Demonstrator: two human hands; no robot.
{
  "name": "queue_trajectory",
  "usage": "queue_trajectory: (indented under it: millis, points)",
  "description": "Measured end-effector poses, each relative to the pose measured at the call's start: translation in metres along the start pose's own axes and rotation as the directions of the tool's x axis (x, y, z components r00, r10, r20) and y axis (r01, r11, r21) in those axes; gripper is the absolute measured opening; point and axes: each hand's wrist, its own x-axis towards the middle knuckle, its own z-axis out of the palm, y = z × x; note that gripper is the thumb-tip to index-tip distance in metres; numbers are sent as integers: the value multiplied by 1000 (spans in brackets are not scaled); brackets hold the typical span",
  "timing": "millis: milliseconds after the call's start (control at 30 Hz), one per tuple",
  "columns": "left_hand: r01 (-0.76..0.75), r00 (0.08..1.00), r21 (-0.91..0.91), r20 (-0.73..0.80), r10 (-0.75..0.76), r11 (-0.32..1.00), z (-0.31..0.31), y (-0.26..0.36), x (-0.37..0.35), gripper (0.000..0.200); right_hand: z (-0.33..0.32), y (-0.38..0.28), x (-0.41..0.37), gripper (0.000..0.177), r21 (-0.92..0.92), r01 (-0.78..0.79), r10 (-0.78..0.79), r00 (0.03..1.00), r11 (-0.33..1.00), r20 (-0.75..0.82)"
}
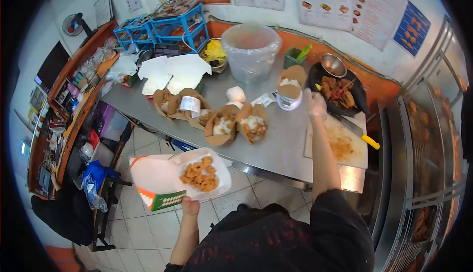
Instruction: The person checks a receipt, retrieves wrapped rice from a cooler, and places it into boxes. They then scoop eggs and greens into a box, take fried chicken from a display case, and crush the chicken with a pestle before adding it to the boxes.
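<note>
My left hand [190, 207] grips the near edge of an open takeout box [155, 173], thumb on top, in front of the counter. Pieces of fried chicken [200, 174] lie in one half of it. My right hand [316, 105], in a clear plastic glove, is over the counter between a small scale [289, 102] and a black bowl [359, 97] of fried chicken. How its fingers are bent is not clear. A brown paper tray [289, 82] with rice stands on the scale. Further brown trays [253, 123] with rice and chicken stand near the counter's front edge.
A cutting board [340, 141] holds crumbs and a yellow-handled knife [363, 135]. Behind are a plastic-lined bucket [251, 50], a metal bowl [333, 65] and white open boxes [170, 72]. A glass-fronted cabinet [428, 163] stands right; another person [64, 215] is at far left.
</note>
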Motion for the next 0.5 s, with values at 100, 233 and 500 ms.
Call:
queue_trajectory:
  millis: [100, 233, 500]
  points:
    - [-135, 985, 96, -93, 144, 986, -51, -8, 16, 90, 17, -26, 44, 56, -105, -148, 153, 987, 983, 43]
    - [-160, 979, 46, -121, 164, 986, -65, 20, 42, 90, 59, -1, 98, 40, -289, -46, 145, 932, 956, 332]
    - [-109, 987, 166, -99, 126, 980, -120, 1, 125, 75, 64, 163, 77, 41, -771, 144, 258, 891, 620, 374]
